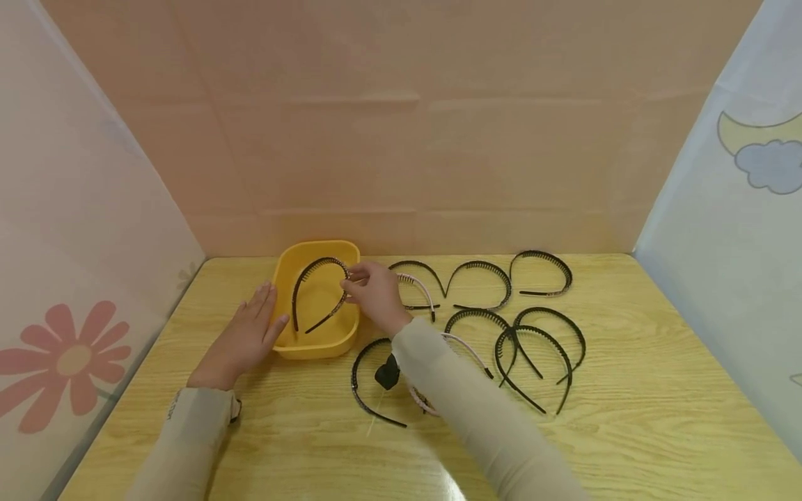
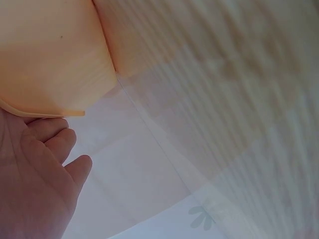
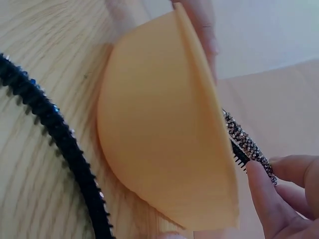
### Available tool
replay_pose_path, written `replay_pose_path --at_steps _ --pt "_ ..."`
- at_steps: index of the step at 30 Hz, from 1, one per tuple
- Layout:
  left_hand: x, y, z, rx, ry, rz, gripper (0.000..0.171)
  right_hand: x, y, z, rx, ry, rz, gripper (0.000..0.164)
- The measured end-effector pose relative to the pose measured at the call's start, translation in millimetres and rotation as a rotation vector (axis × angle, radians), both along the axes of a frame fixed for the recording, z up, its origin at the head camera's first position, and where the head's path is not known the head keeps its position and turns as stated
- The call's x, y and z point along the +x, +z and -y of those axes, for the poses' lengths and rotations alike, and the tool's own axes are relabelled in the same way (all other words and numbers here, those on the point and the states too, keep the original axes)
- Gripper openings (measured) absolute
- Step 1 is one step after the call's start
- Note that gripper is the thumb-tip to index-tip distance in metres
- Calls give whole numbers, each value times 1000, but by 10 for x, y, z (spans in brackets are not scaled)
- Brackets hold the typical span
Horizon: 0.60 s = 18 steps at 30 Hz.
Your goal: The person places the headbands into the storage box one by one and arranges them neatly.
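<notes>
My right hand (image 1: 374, 292) pinches a dark headband (image 1: 321, 260) by its right side, between thumb and fingers. The band hangs over the yellow basin (image 1: 316, 351), its two ends pointing down into it. In the right wrist view the headband (image 3: 246, 144) shows sparkling stones on its outside and small teeth inside, partly behind the basin wall (image 3: 159, 119). My left hand (image 1: 249, 334) rests with extended fingers against the basin's left side. In the left wrist view that hand (image 2: 42, 174) lies under the basin's rim (image 2: 55, 113).
Several dark toothed headbands (image 1: 567, 271) lie across the table's right half, some overlapping. Among them are pale pink bands (image 1: 466, 346) and one with a black bow (image 1: 387, 374), partly hidden by my right sleeve. A papered wall (image 1: 401, 174) stands behind the basin.
</notes>
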<state>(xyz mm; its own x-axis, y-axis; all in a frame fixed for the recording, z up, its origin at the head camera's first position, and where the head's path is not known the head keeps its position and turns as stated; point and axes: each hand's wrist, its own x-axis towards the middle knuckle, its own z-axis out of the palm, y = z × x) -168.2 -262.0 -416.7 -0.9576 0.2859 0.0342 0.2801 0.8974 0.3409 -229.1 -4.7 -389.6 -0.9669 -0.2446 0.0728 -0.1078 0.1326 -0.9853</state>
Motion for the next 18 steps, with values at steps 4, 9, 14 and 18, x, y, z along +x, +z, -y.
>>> replay_pose_path --at_steps 4,9,14,18 --pt "-1 11 -2 0 -1 0 75 10 -7 104 111 -6 -45 34" --pt "-10 8 -7 -6 0 -7 76 16 -42 163 233 -13 -96 31" --pt "-6 14 -11 -5 -1 -6 75 35 -53 168 329 -15 -145 29" --pt "4 27 -12 -6 -1 -3 74 52 -46 167 395 -9 -185 30"
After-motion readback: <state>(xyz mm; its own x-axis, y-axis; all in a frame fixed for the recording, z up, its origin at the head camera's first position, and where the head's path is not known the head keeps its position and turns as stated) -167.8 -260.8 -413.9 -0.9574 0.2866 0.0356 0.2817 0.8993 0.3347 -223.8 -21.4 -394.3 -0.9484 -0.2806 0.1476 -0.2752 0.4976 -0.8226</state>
